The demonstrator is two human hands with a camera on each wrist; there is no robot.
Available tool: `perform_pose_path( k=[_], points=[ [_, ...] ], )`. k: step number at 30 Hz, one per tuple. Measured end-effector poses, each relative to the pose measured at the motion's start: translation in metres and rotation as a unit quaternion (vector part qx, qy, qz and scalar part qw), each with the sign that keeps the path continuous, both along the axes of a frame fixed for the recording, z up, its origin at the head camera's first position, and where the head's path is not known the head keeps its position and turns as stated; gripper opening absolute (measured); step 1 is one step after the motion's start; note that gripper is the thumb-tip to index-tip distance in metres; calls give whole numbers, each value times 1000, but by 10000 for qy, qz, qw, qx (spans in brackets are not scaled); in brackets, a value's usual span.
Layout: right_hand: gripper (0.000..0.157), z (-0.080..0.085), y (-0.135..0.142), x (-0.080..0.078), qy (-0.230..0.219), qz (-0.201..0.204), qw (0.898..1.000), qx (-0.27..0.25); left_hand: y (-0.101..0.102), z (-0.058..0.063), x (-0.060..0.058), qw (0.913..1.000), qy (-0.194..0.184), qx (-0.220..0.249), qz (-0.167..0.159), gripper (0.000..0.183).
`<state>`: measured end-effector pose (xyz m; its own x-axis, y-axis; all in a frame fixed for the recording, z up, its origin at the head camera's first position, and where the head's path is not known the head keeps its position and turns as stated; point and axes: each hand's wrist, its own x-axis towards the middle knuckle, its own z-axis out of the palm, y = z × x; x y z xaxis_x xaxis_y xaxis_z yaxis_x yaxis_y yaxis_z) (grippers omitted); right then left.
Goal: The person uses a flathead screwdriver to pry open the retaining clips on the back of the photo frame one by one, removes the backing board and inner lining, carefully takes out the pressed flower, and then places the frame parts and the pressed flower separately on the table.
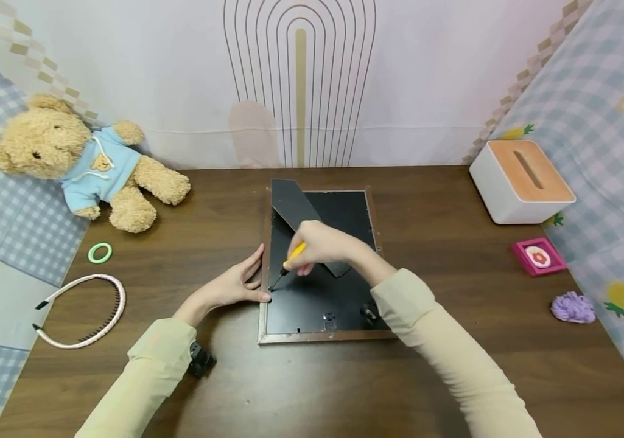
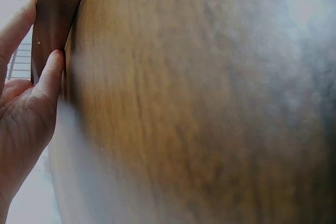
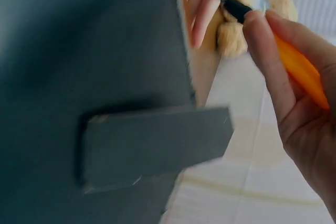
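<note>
A picture frame (image 1: 317, 338) lies face down on the wooden table, its black backing board (image 1: 312, 310) up and its easel stand (image 1: 295, 204) slanting across the board. My right hand (image 1: 319, 246) grips a screwdriver (image 1: 296, 250) by its yellow-orange handle. The screwdriver's thin metal shaft slants down to the backing's left edge, its tip beside the frame's inner border, as the right wrist view also shows. My left hand (image 1: 229, 283) rests against the frame's left side, with thumb and fingers spread along it. In the left wrist view, the thumb (image 2: 52, 72) touches the frame's outer side.
On the left are a teddy bear (image 1: 106, 164), a green ring (image 1: 100, 252) and a pink-and-white headband (image 1: 117, 292). To the right stand a white tissue box (image 1: 509, 194) with a wooden-coloured lid, a magenta square case (image 1: 539, 257) and a purple scrunchie (image 1: 573, 308). Patterned cloth hangs behind.
</note>
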<state>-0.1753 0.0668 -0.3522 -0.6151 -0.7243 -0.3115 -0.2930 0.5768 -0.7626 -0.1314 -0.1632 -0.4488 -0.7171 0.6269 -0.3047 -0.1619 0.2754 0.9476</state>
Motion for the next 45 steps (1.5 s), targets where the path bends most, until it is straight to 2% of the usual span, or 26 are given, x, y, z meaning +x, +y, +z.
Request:
perform_pose_path(
  k=[3,7,12,16,20,24,28,31,35,38,39,42,45],
  points=[
    [12,-7,23,-6,-244,-468,9979,-376,1,-1,-1,10000,-26,38,53,114],
    [19,-16,48,-16,-446,-1196,9883,-830,-2,-3,-1,10000,44,-48,53,113],
    [26,-25,64,-27,-606,-2114,9632,-1548,-4,2,-6,9985,431,-269,203,101],
    [27,-29,64,-34,-528,-2547,9476,-1854,0,8,-21,9949,769,-491,438,95],
    [28,-32,58,-42,-376,-2603,9442,-1982,4,12,-41,9887,1054,-950,482,95],
    [27,-35,50,-50,-110,-2627,9459,-1902,8,15,-60,9791,1282,-1508,465,92],
    [26,-38,45,-56,122,-2697,9481,-1682,11,17,-73,9701,1444,-1889,481,90],
    [26,-40,41,-59,192,-2726,9513,-1424,14,15,-78,9666,1589,-1946,495,90],
    [25,-43,37,-61,266,-2680,9573,-1050,17,13,-81,9656,1786,-1788,609,88],
    [26,-44,33,-63,320,-2640,9606,-814,17,12,-83,9585,2074,-1860,603,85],
    [26,-44,32,-63,340,-2617,9617,-740,17,10,-84,9527,2264,-1950,555,83],
    [26,-43,29,-64,376,-2598,9634,-550,16,11,-85,9429,2442,-2223,429,81],
    [26,-42,27,-64,382,-2610,9636,-428,17,13,-86,9427,2369,-2319,385,79]
  ],
)
